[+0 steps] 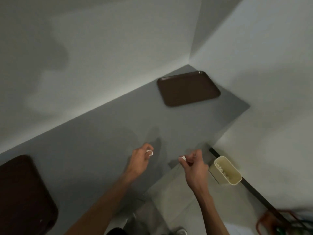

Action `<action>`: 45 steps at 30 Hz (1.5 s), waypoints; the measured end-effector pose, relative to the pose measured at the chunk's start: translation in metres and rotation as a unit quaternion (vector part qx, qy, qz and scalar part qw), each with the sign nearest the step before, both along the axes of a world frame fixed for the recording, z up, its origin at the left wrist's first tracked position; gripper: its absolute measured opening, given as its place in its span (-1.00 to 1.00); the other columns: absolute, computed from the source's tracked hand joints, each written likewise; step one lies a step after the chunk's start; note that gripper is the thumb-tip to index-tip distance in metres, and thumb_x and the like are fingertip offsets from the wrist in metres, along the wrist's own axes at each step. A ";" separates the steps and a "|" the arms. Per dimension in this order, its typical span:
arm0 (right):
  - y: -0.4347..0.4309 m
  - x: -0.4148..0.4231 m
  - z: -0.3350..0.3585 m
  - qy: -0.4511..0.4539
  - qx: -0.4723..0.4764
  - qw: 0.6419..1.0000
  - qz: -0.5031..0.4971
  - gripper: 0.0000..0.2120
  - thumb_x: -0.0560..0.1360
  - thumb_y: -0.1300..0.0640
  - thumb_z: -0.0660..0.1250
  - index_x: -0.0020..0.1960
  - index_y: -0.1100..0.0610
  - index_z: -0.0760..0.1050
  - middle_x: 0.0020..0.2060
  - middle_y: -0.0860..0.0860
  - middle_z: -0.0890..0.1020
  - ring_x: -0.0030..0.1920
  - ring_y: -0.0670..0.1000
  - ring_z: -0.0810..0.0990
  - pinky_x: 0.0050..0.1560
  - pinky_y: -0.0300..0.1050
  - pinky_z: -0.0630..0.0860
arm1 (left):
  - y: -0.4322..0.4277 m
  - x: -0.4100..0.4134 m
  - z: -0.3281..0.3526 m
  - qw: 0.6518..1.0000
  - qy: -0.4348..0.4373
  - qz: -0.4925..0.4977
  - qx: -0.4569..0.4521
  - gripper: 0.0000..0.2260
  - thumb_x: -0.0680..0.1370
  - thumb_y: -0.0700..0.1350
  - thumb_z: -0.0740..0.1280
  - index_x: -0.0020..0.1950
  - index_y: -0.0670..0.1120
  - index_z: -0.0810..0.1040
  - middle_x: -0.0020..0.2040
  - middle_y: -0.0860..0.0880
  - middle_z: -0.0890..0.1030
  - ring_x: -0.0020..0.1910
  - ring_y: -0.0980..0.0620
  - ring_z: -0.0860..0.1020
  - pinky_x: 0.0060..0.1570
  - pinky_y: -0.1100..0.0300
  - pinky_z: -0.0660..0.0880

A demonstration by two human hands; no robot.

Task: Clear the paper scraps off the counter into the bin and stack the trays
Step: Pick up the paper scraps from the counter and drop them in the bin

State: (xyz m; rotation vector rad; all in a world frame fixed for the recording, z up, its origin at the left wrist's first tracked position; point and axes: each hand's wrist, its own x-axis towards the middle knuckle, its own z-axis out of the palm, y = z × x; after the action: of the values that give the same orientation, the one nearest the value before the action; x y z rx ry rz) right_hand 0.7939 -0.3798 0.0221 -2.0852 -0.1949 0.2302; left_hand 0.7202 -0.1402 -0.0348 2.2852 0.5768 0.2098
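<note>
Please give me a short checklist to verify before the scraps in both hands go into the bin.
1. Left hand grip on its paper scrap: ok.
2. Right hand grip on its scrap: ok.
3. Bin open with room: ok, some scraps already inside.
4. Hands above bin: not ok, both over the counter.
5. Counter free of loose scraps: ok where visible.
6. Trays stacked: not ok; far tray and near tray lie apart.

Both forearms are bare, no sleeves, watch or rings showing on the left hand or right hand (a light-coloured shoe shows below).
</note>
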 end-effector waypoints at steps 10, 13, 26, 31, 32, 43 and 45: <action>-0.177 0.078 -0.008 0.018 -0.007 0.998 -0.055 -0.66 0.48 0.12 0.57 -0.22 -0.02 0.40 -0.35 -0.08 0.57 -0.29 -0.12 0.57 -0.22 -0.12 0.51 | -0.162 0.092 -0.002 0.999 0.013 -0.031 -0.032 -0.83 0.54 -0.21 0.39 0.01 0.03 0.70 -0.09 0.08 0.73 -0.09 0.08 0.67 0.01 0.19 0.57; -0.210 0.103 -0.009 0.012 -0.011 0.997 -0.071 -0.73 0.49 0.16 0.56 -0.22 0.09 0.46 -0.35 -0.08 0.59 -0.29 -0.20 0.55 -0.30 -0.39 0.41 | -0.193 0.126 -0.011 0.997 0.015 -0.065 -0.045 -0.82 0.51 -0.17 0.41 0.07 0.03 0.70 -0.02 0.09 0.72 -0.08 0.14 0.67 0.06 0.19 0.59; -0.305 0.250 -0.070 0.077 -0.130 0.983 -0.100 -0.79 0.51 0.10 0.52 -0.09 -0.08 0.49 -0.24 -0.17 0.66 -0.25 -0.21 0.62 -0.28 -0.17 0.58 | -0.298 0.316 -0.063 0.989 0.051 -0.129 -0.042 -0.87 0.50 -0.24 0.45 -0.03 -0.04 0.73 -0.12 0.07 0.74 -0.16 0.17 0.64 -0.07 0.26 0.54; -0.335 0.304 -0.093 0.097 -0.136 0.981 -0.102 -0.82 0.53 0.11 0.49 -0.03 -0.07 0.50 -0.26 -0.17 0.66 -0.25 -0.22 0.61 -0.32 -0.34 0.46 | -0.331 0.369 -0.081 0.986 0.061 -0.141 -0.070 -0.83 0.53 -0.22 0.39 0.05 0.01 0.64 -0.13 0.12 0.70 -0.17 0.21 0.63 -0.10 0.37 0.51; -0.340 0.313 -0.099 0.109 -0.138 0.979 -0.100 -0.83 0.54 0.10 0.48 -0.01 -0.07 0.49 -0.25 -0.18 0.66 -0.24 -0.23 0.61 -0.32 -0.37 0.45 | -0.337 0.376 -0.084 0.986 0.069 -0.130 -0.078 -0.86 0.53 -0.20 0.37 0.03 0.01 0.59 -0.15 0.12 0.68 -0.18 0.18 0.63 -0.13 0.33 0.50; -0.387 0.414 -0.259 0.214 -0.195 0.957 0.011 -0.86 0.53 0.10 0.49 -0.06 -0.11 0.56 -0.16 -0.12 0.71 -0.16 -0.10 0.70 -0.19 -0.22 0.60 | -0.398 0.430 -0.205 0.972 0.173 0.019 -0.156 -0.84 0.48 -0.13 0.46 -0.24 0.06 0.55 -0.25 0.15 0.66 -0.21 0.23 0.62 -0.12 0.29 0.55; -0.396 0.424 -0.301 0.214 -0.222 0.951 0.030 -0.81 0.51 0.12 0.49 -0.10 -0.14 0.53 -0.19 -0.12 0.68 -0.19 -0.09 0.67 -0.26 -0.44 0.44 | -0.411 0.436 -0.243 0.968 0.179 0.041 -0.169 -0.91 0.46 -0.13 0.44 -0.20 0.05 0.61 -0.23 0.16 0.69 -0.18 0.19 0.66 -0.03 0.24 0.59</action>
State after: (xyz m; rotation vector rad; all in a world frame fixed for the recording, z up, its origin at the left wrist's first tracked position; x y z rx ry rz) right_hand 1.2179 -0.7762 -0.2789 -2.4092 0.0649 0.8181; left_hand 1.1565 -0.5513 -0.2778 1.9751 0.8227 -0.2519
